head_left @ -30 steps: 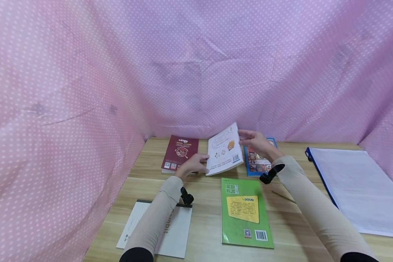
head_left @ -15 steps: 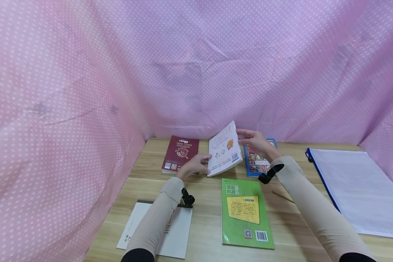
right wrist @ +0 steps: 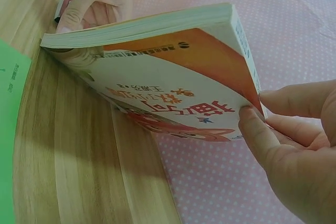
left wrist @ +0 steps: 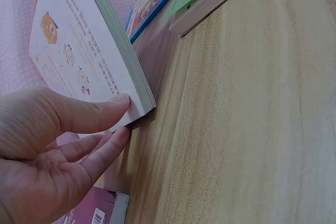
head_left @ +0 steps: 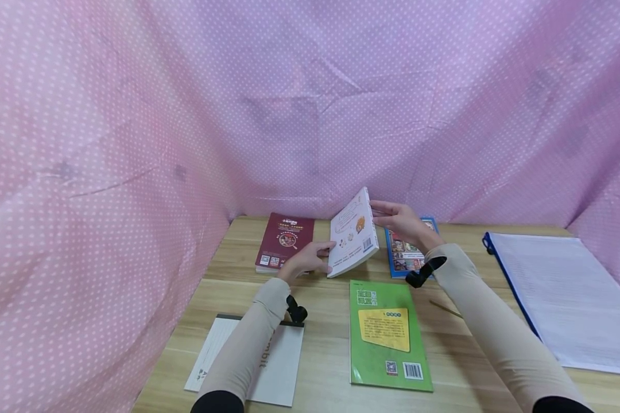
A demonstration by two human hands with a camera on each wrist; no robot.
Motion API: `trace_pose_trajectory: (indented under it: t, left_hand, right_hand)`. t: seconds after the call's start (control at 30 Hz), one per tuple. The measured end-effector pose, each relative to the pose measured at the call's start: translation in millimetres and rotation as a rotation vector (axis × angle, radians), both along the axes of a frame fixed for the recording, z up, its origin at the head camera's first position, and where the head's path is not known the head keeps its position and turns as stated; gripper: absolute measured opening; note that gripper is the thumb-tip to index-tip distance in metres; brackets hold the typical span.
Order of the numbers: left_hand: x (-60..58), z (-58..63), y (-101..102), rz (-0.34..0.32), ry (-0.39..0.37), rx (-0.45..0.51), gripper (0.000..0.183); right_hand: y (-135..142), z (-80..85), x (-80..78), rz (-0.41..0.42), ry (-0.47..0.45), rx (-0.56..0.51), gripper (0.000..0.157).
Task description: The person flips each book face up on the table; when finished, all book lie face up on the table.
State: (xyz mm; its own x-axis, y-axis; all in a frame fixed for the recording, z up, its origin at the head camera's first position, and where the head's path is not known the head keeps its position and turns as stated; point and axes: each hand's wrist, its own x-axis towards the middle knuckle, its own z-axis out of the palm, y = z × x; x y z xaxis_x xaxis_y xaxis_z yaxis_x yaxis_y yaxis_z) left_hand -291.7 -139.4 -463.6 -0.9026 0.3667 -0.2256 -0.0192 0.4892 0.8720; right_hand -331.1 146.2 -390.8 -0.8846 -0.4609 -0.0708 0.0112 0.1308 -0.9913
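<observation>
A thick white paperback book (head_left: pixel 352 232) is tilted at the back middle of the table, its right side raised. Cartoon animals and a barcode mark its back cover; an orange and white front cover shows in the right wrist view. My left hand (head_left: pixel 308 259) pinches the lower left corner, thumb (left wrist: pixel 100 115) on the back cover and fingers beneath. On the opposite side, my right hand (head_left: pixel 400 222) holds the spine edge, with fingertips against the spine and the front cover in the right wrist view.
A maroon book (head_left: pixel 287 238) lies left of the white one, a blue-edged comic book (head_left: pixel 404 258) right. Nearer are a green book (head_left: pixel 387 367), a white notepad (head_left: pixel 281 373) and a thin stick (head_left: pixel 444 308). A mesh zip pouch (head_left: pixel 573 298) lies far right; pink dotted cloth (head_left: pixel 310 115) hangs behind.
The white book has tilted more steeply, its right edge rising and moving left. My right hand has shifted slightly left with it; the left hand has moved very little.
</observation>
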Motion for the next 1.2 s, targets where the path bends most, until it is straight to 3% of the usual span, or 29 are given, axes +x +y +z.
trace_pose_trajectory:
  t: [0.5,1.2]
  left_hand:
    - [-0.9,-1.5,2.7,0.036,0.0,0.011,0.083]
    - [1.5,8.8,4.6,-0.001,0.0,0.061,0.077]
  right_hand:
    - [-6.2,-3.7,1.5,-0.065,-0.037,-0.026,0.062]
    - [-9.9,-4.4,4.6,0.045,0.028,-0.104,0.066]
